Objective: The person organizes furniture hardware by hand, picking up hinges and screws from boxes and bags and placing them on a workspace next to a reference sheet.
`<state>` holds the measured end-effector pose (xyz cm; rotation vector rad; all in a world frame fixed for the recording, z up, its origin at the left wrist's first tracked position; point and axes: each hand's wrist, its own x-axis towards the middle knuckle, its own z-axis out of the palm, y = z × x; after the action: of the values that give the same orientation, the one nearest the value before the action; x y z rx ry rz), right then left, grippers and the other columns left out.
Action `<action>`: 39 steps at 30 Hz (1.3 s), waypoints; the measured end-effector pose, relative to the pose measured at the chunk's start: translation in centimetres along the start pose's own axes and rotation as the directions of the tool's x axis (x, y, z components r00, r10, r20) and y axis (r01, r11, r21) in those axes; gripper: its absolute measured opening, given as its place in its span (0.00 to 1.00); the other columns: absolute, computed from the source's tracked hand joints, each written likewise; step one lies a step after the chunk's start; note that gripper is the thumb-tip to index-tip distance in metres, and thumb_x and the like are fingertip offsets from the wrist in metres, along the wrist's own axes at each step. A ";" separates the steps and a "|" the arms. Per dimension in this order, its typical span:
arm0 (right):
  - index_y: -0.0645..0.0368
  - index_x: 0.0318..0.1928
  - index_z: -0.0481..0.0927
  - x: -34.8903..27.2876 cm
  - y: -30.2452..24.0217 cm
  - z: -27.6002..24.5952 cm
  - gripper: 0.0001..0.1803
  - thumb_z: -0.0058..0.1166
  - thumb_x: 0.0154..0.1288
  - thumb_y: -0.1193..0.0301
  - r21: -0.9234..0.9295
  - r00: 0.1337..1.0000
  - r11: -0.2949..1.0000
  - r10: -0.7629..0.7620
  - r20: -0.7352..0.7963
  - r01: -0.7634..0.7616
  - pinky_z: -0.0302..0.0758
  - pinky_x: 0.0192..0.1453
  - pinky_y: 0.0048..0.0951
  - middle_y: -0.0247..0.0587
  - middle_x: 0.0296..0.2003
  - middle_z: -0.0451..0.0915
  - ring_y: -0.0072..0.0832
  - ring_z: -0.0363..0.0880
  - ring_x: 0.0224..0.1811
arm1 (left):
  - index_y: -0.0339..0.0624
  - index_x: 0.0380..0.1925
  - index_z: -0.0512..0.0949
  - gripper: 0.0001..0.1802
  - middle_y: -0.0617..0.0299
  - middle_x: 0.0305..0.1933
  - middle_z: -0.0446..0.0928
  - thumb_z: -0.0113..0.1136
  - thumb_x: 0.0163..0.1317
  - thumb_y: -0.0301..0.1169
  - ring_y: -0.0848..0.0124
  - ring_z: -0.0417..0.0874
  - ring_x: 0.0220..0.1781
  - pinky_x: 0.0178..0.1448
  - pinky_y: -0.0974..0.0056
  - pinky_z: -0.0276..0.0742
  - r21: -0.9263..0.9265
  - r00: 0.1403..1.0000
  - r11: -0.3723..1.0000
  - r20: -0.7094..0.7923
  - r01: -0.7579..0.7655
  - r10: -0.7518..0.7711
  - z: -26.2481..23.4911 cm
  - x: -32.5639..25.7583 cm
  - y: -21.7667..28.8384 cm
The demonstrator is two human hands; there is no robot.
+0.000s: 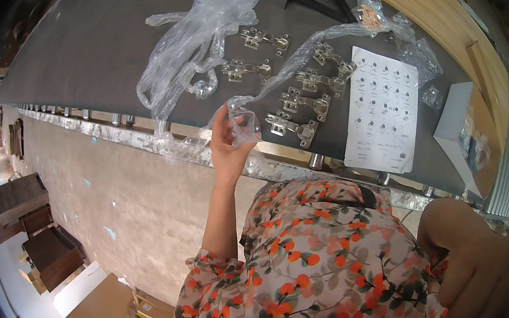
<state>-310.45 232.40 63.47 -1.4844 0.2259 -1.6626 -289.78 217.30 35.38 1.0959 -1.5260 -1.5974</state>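
My left hand (231, 138) is closed on the mouth end of a clear plastic bag (244, 122) at the table's near edge. A long twisted strip of the same clear film (298, 50) runs from there to the right across the table. Just right of that hand lies a metal cabinet hinge (292, 127), with several more hinges (307, 99) behind it. My right hand (487, 274) is raised close to the camera at the lower right, fingers curled; whatever they hold is hidden.
A pile of crumpled clear film (192, 53) covers the left middle of the dark table (86, 59). A printed sheet (381, 110) lies right of the hinges. Farther back are black metal legs (325, 3) and a bag of wooden dowels (370, 14). An open carton (462, 135) stands at right.
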 end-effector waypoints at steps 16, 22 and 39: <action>0.56 0.11 0.59 -0.5 -1.3 1.3 0.18 0.45 0.50 0.86 -0.097 0.976 0.979 0.162 -0.148 -0.177 0.45 0.14 0.22 0.31 0.12 0.56 0.20 0.58 0.12 | 0.41 0.64 0.58 0.47 0.57 0.48 0.76 0.70 0.42 0.17 0.70 0.79 0.47 0.52 0.66 0.76 0.019 0.999 0.999 0.004 -0.037 0.037 0.0 0.1 -0.2; 0.58 0.12 0.63 -1.5 0.0 0.9 0.15 0.46 0.50 0.85 0.044 0.998 0.999 0.005 -0.065 -0.002 0.48 0.15 0.22 0.34 0.13 0.60 0.21 0.60 0.13 | 0.41 0.64 0.58 0.47 0.57 0.47 0.76 0.71 0.42 0.17 0.69 0.78 0.48 0.53 0.66 0.75 0.017 1.000 1.000 -0.001 -0.014 0.014 0.3 0.2 0.1; 0.57 0.09 0.59 -0.4 -1.6 2.2 0.16 0.42 0.45 0.88 -0.121 0.958 0.990 0.036 -0.286 -0.073 0.42 0.15 0.21 0.31 0.11 0.57 0.19 0.54 0.10 | 0.40 0.64 0.58 0.47 0.57 0.48 0.76 0.70 0.42 0.17 0.70 0.79 0.47 0.52 0.66 0.76 0.000 1.000 1.000 0.015 -0.024 0.024 0.4 0.5 0.1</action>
<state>-309.31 234.52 64.77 -1.3160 0.5373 -1.8418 -290.34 216.99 35.45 1.0640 -1.5435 -1.5924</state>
